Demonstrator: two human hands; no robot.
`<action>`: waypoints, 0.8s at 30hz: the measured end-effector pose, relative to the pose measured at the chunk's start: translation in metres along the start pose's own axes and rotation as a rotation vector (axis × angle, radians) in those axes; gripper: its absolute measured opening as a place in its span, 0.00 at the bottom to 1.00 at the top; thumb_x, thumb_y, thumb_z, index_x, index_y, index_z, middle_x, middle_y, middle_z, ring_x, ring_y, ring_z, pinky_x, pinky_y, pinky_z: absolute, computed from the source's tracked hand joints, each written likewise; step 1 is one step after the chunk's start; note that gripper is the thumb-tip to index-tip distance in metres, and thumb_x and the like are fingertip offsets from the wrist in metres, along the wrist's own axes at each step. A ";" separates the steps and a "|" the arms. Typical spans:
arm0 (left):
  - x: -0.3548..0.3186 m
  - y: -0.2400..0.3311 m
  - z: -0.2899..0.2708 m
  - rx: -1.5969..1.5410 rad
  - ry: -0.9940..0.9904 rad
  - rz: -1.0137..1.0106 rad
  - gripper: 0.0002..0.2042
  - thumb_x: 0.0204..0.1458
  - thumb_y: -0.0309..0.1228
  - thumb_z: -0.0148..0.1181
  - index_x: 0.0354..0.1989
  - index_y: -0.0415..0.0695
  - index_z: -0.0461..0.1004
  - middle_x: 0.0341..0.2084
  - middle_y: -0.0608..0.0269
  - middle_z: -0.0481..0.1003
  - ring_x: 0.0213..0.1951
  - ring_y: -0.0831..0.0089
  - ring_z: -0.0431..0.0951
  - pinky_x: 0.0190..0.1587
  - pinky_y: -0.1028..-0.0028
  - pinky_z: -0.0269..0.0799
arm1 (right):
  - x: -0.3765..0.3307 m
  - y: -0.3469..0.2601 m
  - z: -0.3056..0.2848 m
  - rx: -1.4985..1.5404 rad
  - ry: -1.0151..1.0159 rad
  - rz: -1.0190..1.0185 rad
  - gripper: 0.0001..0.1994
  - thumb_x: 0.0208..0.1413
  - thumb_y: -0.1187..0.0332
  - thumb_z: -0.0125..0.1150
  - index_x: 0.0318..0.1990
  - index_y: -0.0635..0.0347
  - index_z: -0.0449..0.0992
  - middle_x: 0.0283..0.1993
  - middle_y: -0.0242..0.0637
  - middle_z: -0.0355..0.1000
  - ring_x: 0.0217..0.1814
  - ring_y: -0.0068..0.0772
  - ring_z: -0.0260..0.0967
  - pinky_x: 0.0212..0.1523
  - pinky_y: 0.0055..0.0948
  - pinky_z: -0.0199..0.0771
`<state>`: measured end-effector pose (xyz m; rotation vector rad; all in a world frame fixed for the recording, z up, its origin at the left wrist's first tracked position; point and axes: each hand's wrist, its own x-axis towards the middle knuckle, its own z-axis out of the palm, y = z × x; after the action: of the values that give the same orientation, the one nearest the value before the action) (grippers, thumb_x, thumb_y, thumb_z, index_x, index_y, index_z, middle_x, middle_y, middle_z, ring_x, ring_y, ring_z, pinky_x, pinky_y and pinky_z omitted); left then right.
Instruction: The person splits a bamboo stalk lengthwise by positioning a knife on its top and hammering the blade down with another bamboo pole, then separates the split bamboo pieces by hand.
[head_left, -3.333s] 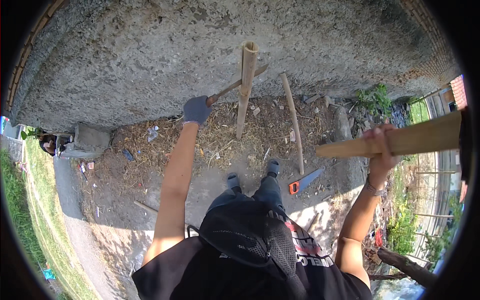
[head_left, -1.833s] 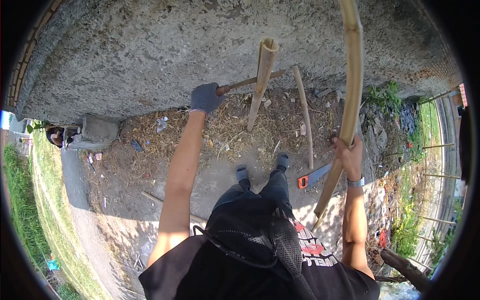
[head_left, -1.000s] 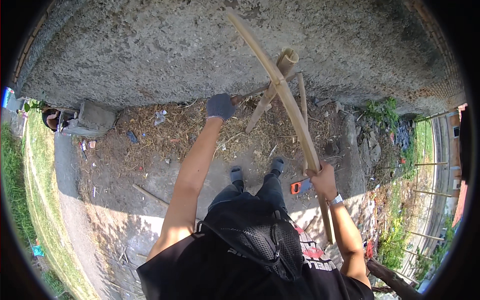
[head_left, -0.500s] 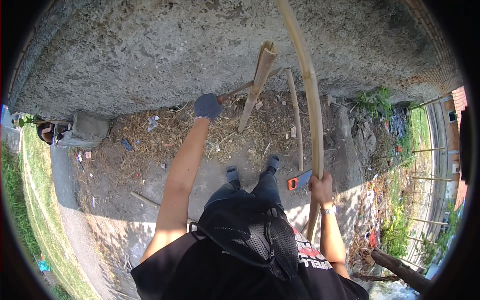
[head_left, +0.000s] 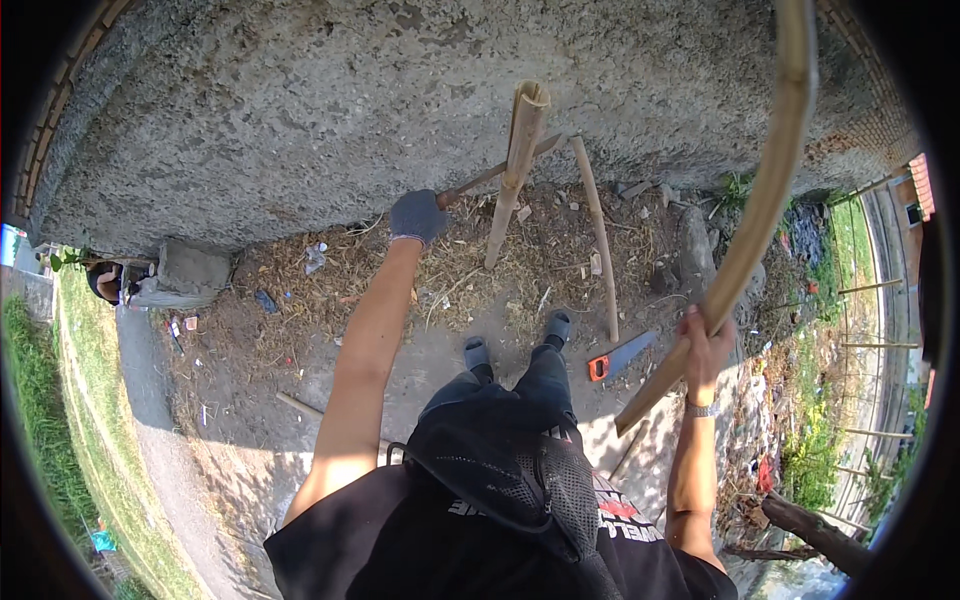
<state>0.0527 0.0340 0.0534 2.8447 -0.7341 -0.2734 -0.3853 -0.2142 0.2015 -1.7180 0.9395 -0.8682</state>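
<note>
My left hand (head_left: 417, 217), in a grey knit glove, is closed round the handle of a machete (head_left: 484, 180). The blade crosses an upright bamboo piece (head_left: 517, 165) with a split top and shows on both sides of it; whether it sits in the split or behind is hidden. My right hand (head_left: 706, 350), bare with a wristwatch, grips a long bamboo pole (head_left: 768, 200) near its lower end. That pole slants up and right past the top of the view, its lower end off the ground.
A rough grey wall (head_left: 300, 140) rises ahead. Against it leans a thinner bamboo stick (head_left: 594, 225). An orange-handled handsaw (head_left: 620, 358) lies near my feet. Straw and litter cover the ground. A concrete block (head_left: 190, 270) stands at left, a log (head_left: 815, 530) at lower right.
My right hand has swung the long bamboo pole outward to the right, tilting it and lifting its lower end. My left hand keeps the machete at the split bamboo.
</note>
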 end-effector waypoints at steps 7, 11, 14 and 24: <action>0.006 0.013 -0.002 -0.007 -0.004 0.015 0.23 0.63 0.52 0.53 0.37 0.43 0.83 0.34 0.45 0.83 0.40 0.46 0.83 0.46 0.50 0.77 | 0.088 -0.153 -0.114 0.639 0.143 -0.566 0.05 0.69 0.70 0.58 0.42 0.62 0.71 0.31 0.38 0.69 0.36 0.34 0.69 0.46 0.36 0.74; 0.005 0.011 -0.002 0.005 0.026 -0.029 0.19 0.60 0.48 0.56 0.37 0.43 0.83 0.33 0.46 0.83 0.41 0.46 0.83 0.46 0.51 0.78 | 0.035 -0.034 0.006 -0.088 -0.006 -0.190 0.06 0.60 0.72 0.66 0.34 0.64 0.76 0.26 0.36 0.76 0.26 0.29 0.74 0.28 0.31 0.76; 0.003 0.027 -0.010 0.021 -0.047 0.023 0.17 0.58 0.46 0.58 0.37 0.44 0.83 0.34 0.47 0.83 0.41 0.47 0.83 0.47 0.51 0.78 | -0.039 0.131 0.033 -0.592 -0.626 0.603 0.16 0.48 0.67 0.70 0.34 0.76 0.78 0.25 0.56 0.77 0.28 0.52 0.79 0.33 0.43 0.78; 0.022 0.008 -0.014 0.045 -0.051 -0.040 0.19 0.57 0.48 0.60 0.39 0.44 0.84 0.37 0.46 0.83 0.43 0.48 0.84 0.48 0.52 0.78 | 0.047 0.033 -0.028 -0.272 -0.007 -0.028 0.09 0.56 0.69 0.69 0.35 0.68 0.79 0.26 0.34 0.75 0.27 0.27 0.71 0.30 0.30 0.69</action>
<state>0.0714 0.0177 0.0663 2.9076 -0.7023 -0.3406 -0.3948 -0.2750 0.1847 -1.9675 1.0698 -0.7784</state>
